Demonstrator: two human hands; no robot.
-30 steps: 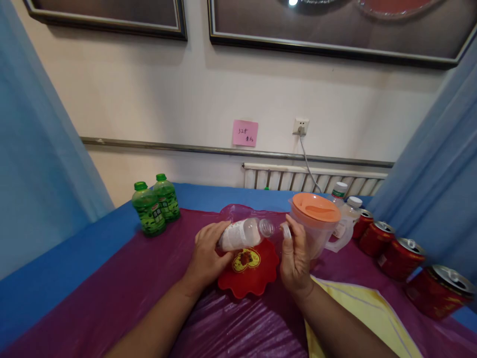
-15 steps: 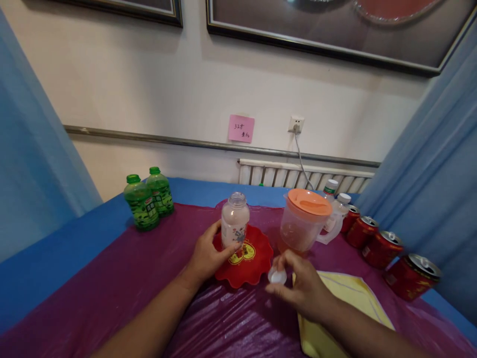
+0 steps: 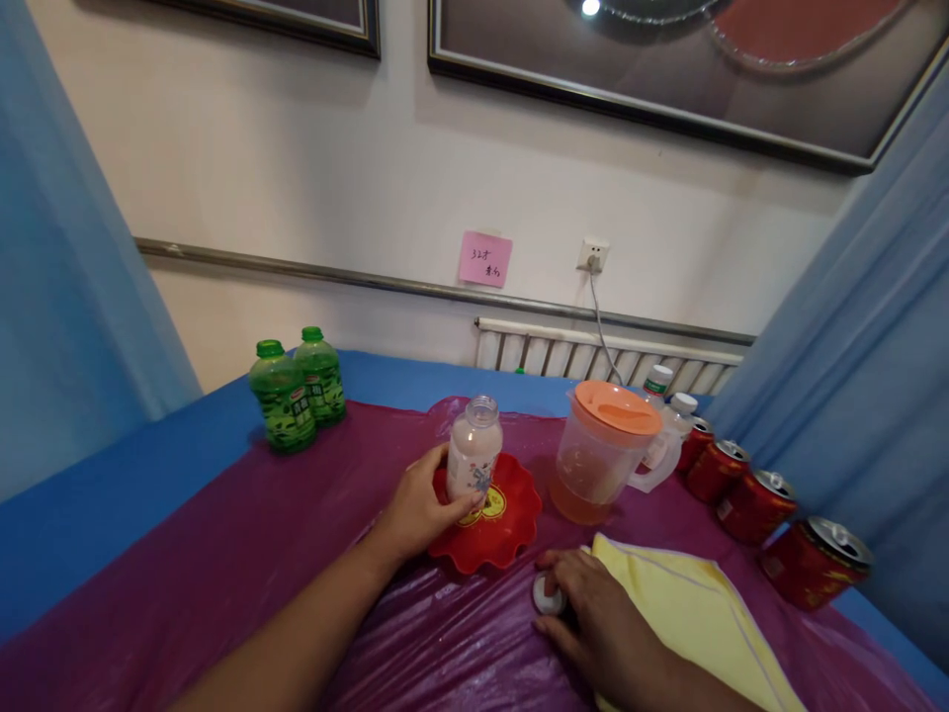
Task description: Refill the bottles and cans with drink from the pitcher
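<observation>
An uncapped clear bottle [image 3: 473, 455] with a printed pattern and pale contents stands slightly tilted over a red scalloped plate [image 3: 519, 504]. My left hand [image 3: 422, 506] is wrapped around its lower left side, thumb across the front. A small white cap [image 3: 548, 594] is at the fingertips of my right hand [image 3: 600, 613], low over the purple sheet in front of the plate. Beside that hand lies a folded yellow cloth [image 3: 689, 603]. Behind it is a pitcher [image 3: 593, 475] with an orange lid and some amber liquid.
Two green bottles [image 3: 286, 405] stand at the back left. Red cans [image 3: 816, 562] line the right side, with clear white-capped bottles [image 3: 676, 420] behind the pitcher. A purple plastic sheet [image 3: 244, 534] covers much of the blue table. A radiator [image 3: 549, 351] is against the wall.
My right hand has moved down toward the sheet with the white cap. The bottle in my left hand leans slightly more to the right. The view has shifted a little.
</observation>
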